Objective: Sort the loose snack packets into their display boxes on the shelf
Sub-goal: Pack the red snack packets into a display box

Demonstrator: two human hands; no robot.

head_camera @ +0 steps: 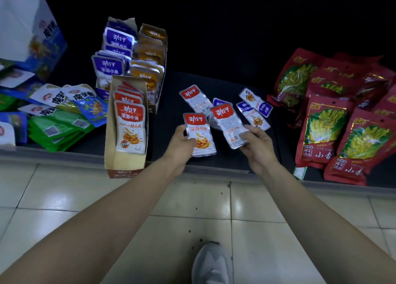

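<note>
Just right of the red display box (109,123), which stands at the front edge of the shelf (167,116) with red-topped packets upright inside, the left hand (182,143) pinches a face-up red packet (200,133) between thumb and fingers. Farther right of that box, the right hand (257,144) grips a second red packet (229,125), its printed back showing. The loose packets (255,108), red and purple, lie scattered on the shelf beyond both hands, also right of the box, while the purple box (113,65) and orange box (150,54) stand just behind it.
</note>
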